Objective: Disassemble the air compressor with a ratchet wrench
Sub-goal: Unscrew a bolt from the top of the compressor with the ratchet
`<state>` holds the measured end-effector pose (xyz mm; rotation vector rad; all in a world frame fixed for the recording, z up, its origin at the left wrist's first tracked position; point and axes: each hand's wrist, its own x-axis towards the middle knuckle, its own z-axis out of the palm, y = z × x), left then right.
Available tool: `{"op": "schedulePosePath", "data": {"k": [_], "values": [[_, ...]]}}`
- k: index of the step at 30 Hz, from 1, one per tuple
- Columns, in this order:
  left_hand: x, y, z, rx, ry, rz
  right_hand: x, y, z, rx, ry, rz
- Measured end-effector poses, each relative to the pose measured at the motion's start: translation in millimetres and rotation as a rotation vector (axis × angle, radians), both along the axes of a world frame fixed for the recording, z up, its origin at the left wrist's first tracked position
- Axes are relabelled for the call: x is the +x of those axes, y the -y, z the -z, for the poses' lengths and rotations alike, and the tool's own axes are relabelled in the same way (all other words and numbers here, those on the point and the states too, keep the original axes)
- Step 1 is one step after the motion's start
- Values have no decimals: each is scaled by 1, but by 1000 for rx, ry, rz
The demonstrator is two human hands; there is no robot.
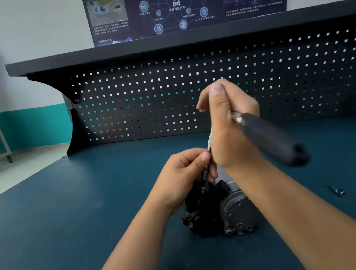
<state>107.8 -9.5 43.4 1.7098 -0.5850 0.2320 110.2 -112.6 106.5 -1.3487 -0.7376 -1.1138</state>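
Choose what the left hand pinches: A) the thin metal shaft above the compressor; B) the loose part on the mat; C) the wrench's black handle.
A: the left hand pinches the thin metal shaft above the compressor; the right hand holds the wrench.

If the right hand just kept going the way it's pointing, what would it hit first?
Probably the black pegboard at the back: the right hand, gripping the ratchet wrench, points up and away, and nothing shows between them, though depth is hard to judge.

Right hand (227, 122) grips ratchet wrench (274, 137); left hand (187, 172) pinches its extension (209, 145) above compressor (220, 208).
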Motion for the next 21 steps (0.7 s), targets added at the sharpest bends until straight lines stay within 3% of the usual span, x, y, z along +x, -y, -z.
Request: {"op": "schedulePosePath", "data": {"k": [3, 5, 13, 17, 19, 21], "values": [[0, -4, 6, 7, -26, 5, -6, -7, 0, -101, 75, 211], [2, -2, 5, -28, -7, -8, -7, -8, 1, -107, 44, 209], [3, 0, 1, -55, -4, 57, 9, 15, -9, 184, -204, -646], [2, 0, 1, -54, 0, 102, 11, 18, -11, 355, -372, -1193], [3, -1, 1, -27, 12, 110, 12, 20, -12, 412, -415, -1282], [3, -1, 0, -8, 18, 110, 11, 19, -12, 393, -404, -1197]]}}
